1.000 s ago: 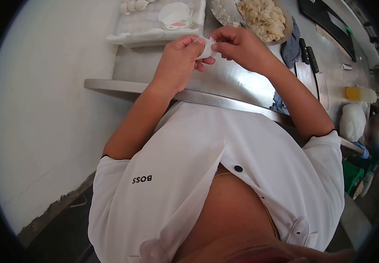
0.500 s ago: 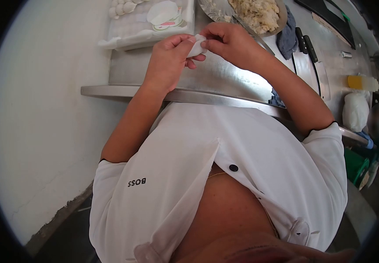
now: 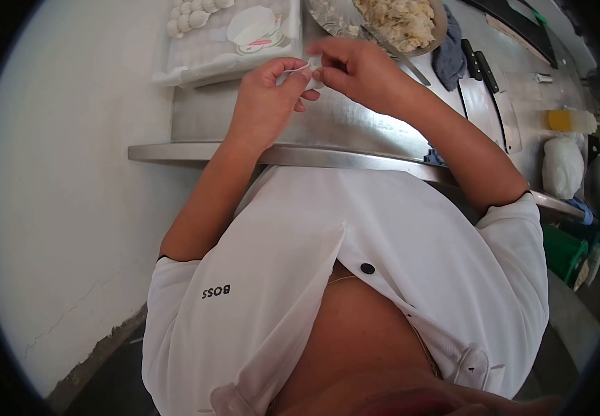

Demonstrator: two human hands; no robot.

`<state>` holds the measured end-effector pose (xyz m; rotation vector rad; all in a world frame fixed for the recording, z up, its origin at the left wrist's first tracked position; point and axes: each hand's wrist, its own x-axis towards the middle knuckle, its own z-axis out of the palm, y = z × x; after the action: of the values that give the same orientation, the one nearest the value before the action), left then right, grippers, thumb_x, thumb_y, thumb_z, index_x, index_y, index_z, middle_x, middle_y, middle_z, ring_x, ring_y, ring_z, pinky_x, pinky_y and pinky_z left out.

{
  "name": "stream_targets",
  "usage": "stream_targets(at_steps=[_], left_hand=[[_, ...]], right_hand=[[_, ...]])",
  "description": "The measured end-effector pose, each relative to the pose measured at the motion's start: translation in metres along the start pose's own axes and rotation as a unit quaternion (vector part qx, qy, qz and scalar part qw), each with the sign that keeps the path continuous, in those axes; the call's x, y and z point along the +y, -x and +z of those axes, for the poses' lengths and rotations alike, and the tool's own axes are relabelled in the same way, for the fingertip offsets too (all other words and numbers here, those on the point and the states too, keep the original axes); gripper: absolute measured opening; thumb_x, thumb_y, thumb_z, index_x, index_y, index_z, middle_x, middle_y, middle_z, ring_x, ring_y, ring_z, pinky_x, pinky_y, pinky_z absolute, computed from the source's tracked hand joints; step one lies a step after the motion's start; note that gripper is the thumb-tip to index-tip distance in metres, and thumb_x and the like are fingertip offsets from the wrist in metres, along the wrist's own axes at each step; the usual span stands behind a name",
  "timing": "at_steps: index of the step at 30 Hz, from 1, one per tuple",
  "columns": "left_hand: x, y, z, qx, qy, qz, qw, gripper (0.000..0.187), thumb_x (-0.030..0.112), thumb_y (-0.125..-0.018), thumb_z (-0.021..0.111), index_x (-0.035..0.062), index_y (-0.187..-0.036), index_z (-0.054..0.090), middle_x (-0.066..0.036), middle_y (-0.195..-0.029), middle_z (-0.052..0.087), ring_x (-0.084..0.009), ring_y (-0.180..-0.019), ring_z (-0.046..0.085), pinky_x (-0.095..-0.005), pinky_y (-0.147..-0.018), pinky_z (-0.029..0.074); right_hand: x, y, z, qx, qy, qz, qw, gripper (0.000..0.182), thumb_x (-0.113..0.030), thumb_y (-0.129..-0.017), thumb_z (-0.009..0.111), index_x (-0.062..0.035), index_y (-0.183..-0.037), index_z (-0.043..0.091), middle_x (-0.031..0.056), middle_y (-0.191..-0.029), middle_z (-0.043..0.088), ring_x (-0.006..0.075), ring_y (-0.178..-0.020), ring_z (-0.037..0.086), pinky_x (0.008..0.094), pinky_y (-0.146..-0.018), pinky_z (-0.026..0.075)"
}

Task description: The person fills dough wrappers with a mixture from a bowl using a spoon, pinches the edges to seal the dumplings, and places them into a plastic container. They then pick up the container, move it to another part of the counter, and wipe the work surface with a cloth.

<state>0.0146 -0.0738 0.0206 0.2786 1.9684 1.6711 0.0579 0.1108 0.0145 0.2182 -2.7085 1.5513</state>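
My left hand [image 3: 266,98] holds a small white dumpling [image 3: 312,83] of thin dough between its thumb and curled fingers, above the steel worktop. From the other side, my right hand [image 3: 363,73] works at the dumpling's upper edge. Its thumb presses on the dough, while the index finger just above is smeared by motion. The inside of the dumpling is hidden by my fingers. Beyond the hands stands a wide metal bowl [image 3: 440,43] of pale, lumpy filling [image 3: 404,24], with a flat metal blade-like tool [image 3: 411,68] slanting over its rim.
A white-lined tray [image 3: 175,78] at the back left bears rows of dumplings [image 3: 192,17] and a round white piece with a green-edged label [image 3: 253,28]. Rightward lie a dark cloth [image 3: 450,59], two black-handled cleavers [image 3: 479,104], a yellow bottle [image 3: 569,121] and a white bag [image 3: 563,168].
My right index finger has lifted slightly off the dough and is blurred. The dumpling has shifted a little lower in my left hand. The camera view has moved slightly.
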Motion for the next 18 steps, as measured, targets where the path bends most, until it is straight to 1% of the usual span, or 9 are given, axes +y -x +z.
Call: stream_targets(at_steps=[2, 4, 8, 10, 11, 13, 14, 16, 18], left_hand=[[0.0, -0.001, 0.0, 0.0, 0.003, -0.003, 1.0, 0.034, 0.017, -0.092, 0.065, -0.0058, -0.117, 0.058, -0.009, -0.094, 0.068, -0.0153, -0.079, 0.068, -0.0234, -0.063, 0.049], [-0.002, -0.002, 0.001, 0.046, 0.049, 0.0, 0.998, 0.028, 0.016, -0.093, 0.064, -0.0044, -0.112, 0.061, -0.009, -0.093, 0.068, -0.0148, -0.079, 0.068, -0.0235, -0.063, 0.049], [-0.009, -0.006, 0.0, 0.015, 0.095, 0.026, 0.995, 0.025, 0.016, -0.093, 0.064, -0.0033, -0.108, 0.063, -0.008, -0.092, 0.068, -0.0144, -0.078, 0.068, -0.0235, -0.061, 0.048], [-0.001, -0.001, 0.005, 0.037, 0.004, 0.0, 0.999, 0.025, 0.016, -0.093, 0.063, -0.003, -0.109, 0.063, -0.007, -0.092, 0.068, -0.0144, -0.076, 0.068, -0.0232, -0.061, 0.048], [0.0, -0.002, 0.004, 0.037, 0.004, 0.0, 0.999, 0.025, 0.016, -0.093, 0.063, -0.003, -0.109, 0.063, -0.007, -0.092, 0.068, -0.0144, -0.076, 0.068, -0.0232, -0.061, 0.048], [0.001, -0.003, 0.002, 0.022, -0.035, 0.005, 0.999, 0.024, 0.016, -0.093, 0.063, -0.0027, -0.109, 0.063, -0.007, -0.092, 0.068, -0.0143, -0.075, 0.068, -0.0228, -0.061, 0.048], [0.0, -0.003, 0.001, 0.022, -0.035, 0.005, 0.999, 0.024, 0.016, -0.093, 0.063, -0.0027, -0.109, 0.063, -0.007, -0.092, 0.068, -0.0143, -0.075, 0.068, -0.0228, -0.061, 0.048], [-0.002, -0.005, 0.0, 0.003, -0.019, -0.004, 1.0, 0.024, 0.015, -0.094, 0.063, -0.0028, -0.109, 0.063, -0.007, -0.09, 0.068, -0.0143, -0.076, 0.068, -0.0226, -0.06, 0.047], [-0.007, -0.007, 0.002, 0.028, 0.02, 0.005, 0.999, 0.024, 0.014, -0.094, 0.063, -0.0031, -0.11, 0.062, -0.006, -0.088, 0.068, -0.0144, -0.076, 0.068, -0.0226, -0.06, 0.047]], right_hand=[[0.004, -0.002, 0.001, 0.0, 0.001, -0.02, 1.0, 0.013, -0.01, -0.089, 0.063, 0.0014, -0.095, 0.064, 0.0107, -0.081, 0.059, 0.0225, -0.075, 0.057, 0.0342, -0.07, 0.047], [0.007, -0.002, 0.002, 0.018, 0.017, -0.058, 0.998, 0.012, -0.01, -0.09, 0.062, 0.0008, -0.095, 0.064, 0.0101, -0.081, 0.059, 0.0218, -0.074, 0.057, 0.0344, -0.069, 0.047], [0.012, -0.002, 0.002, 0.036, 0.082, -0.1, 0.991, 0.012, -0.01, -0.09, 0.062, 0.0006, -0.095, 0.064, 0.0109, -0.082, 0.06, 0.0233, -0.075, 0.058, 0.0349, -0.071, 0.047], [0.01, 0.001, 0.004, 0.031, 0.092, -0.123, 0.988, 0.012, -0.01, -0.089, 0.062, 0.0003, -0.095, 0.064, 0.0126, -0.083, 0.061, 0.0257, -0.078, 0.06, 0.0356, -0.072, 0.048], [0.007, 0.001, 0.004, 0.03, 0.092, -0.123, 0.988, 0.012, -0.01, -0.089, 0.062, 0.0003, -0.095, 0.064, 0.0126, -0.083, 0.061, 0.0257, -0.078, 0.06, 0.0356, -0.072, 0.048], [-0.002, 0.001, 0.003, 0.007, 0.024, -0.015, 1.0, 0.012, -0.01, -0.089, 0.063, -0.0003, -0.094, 0.064, 0.0136, -0.084, 0.061, 0.0282, -0.078, 0.06, 0.0365, -0.072, 0.049], [0.002, 0.001, 0.004, 0.007, 0.024, -0.015, 1.0, 0.012, -0.01, -0.089, 0.063, -0.0003, -0.094, 0.064, 0.0136, -0.084, 0.061, 0.0282, -0.078, 0.06, 0.0365, -0.072, 0.049], [0.012, -0.001, 0.006, 0.019, 0.074, -0.11, 0.991, 0.011, -0.01, -0.088, 0.063, -0.0006, -0.094, 0.064, 0.0132, -0.083, 0.061, 0.0286, -0.077, 0.06, 0.0372, -0.071, 0.049], [0.015, -0.003, 0.006, 0.039, 0.073, -0.102, 0.991, 0.011, -0.01, -0.088, 0.063, -0.0006, -0.094, 0.064, 0.0132, -0.083, 0.061, 0.0289, -0.077, 0.06, 0.0373, -0.071, 0.048]])
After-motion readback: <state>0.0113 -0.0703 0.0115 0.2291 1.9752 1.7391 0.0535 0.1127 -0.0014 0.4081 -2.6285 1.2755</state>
